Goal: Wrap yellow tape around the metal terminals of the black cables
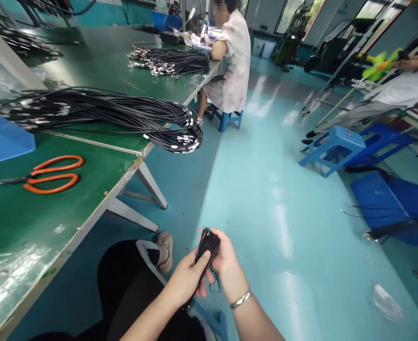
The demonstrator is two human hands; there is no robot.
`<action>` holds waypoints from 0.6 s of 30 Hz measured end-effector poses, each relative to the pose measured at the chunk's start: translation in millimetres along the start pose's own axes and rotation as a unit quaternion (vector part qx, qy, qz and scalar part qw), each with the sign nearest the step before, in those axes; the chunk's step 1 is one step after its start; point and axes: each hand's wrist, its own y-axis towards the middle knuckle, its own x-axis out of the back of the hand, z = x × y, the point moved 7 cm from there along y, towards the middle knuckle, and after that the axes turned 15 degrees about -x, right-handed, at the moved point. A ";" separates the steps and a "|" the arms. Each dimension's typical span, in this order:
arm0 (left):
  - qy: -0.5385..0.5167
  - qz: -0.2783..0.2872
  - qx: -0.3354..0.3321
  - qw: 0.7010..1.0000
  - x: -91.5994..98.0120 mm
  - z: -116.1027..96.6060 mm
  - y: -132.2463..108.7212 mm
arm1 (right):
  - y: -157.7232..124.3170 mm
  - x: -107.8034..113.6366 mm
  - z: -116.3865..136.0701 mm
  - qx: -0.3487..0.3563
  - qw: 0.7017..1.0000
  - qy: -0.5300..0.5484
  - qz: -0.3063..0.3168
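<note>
Our fingers [204, 257] are grasping a bundle of black cables [208, 243], with both hands on it. The left hand [187, 273] takes it from the near left side, thumb laid along the top; the right hand [226, 251] cups the other side, closer to the upper end. Some fingertips curl underneath, and we cannot tell for each which hand it belongs to. The cables run slantwise through our grasp, their upper ends gathered just past the fingertips, while some thin ends hang below the right palm.

To hold this bundle well, we should press firmly enough to stop strands sliding, yet softly enough not to kink them. Squaring the upper ends with the right fingers while the left thumb pins the middle seems the steadiest split of work. The hanging ends look likeliest to snag, so they deserve a gentle gathering.

Left of our fingers and farther ahead, a long heap of cables [123, 111] overhangs the table [98, 161]; scissors [57, 178] lie on our side of it.
</note>
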 end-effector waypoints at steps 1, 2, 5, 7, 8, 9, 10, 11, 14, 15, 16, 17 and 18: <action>0.002 -0.017 0.002 1.000 0.6 0.6 0.2 | -0.1 6.2 -1.9 -0.008 1.000 0.012 -0.005; 0.005 -0.032 0.005 0.999 2.1 1.2 0.0 | -1.6 13.3 -5.8 -0.018 0.999 0.027 -0.009; -0.034 -0.064 0.032 0.997 11.4 3.9 -4.5 | -14.7 40.4 -26.7 -0.065 0.997 0.042 -0.010; -0.112 -0.068 0.068 0.989 16.2 6.0 -11.4 | -28.5 60.1 -43.2 -0.116 0.993 0.024 -0.005; -0.158 -0.059 0.089 0.982 15.5 6.4 -15.7 | -35.6 68.4 -48.7 -0.136 0.991 0.013 -0.005; -0.200 -0.041 0.108 0.973 12.2 6.0 -20.1 | -41.8 73.8 -51.2 -0.148 0.989 0.010 -0.004; -0.229 -0.013 0.124 0.965 6.2 4.9 -24.4 | -46.6 74.4 -50.8 -0.154 0.988 0.017 0.006; -0.245 0.018 0.136 0.960 -1.3 3.8 -28.2 | -49.6 69.7 -47.6 -0.152 0.987 0.036 0.027; -0.228 0.049 0.149 0.961 -18.8 7.4 -34.4 | -49.2 37.4 -27.7 -0.121 0.977 0.150 0.095; -0.210 0.029 0.140 0.967 -19.5 10.1 -34.2 | -46.9 28.2 -22.0 -0.110 0.974 0.178 0.087; -0.195 0.003 0.124 0.973 -18.1 12.4 -33.6 | -44.9 19.6 -17.2 -0.096 0.974 0.190 0.079; -0.188 -0.022 0.107 0.976 -15.6 14.4 -33.3 | -43.8 12.3 -13.7 -0.081 0.974 0.198 0.073; -0.188 -0.039 0.094 0.977 -12.8 16.1 -33.9 | -43.8 6.8 -12.0 -0.066 0.975 0.201 0.067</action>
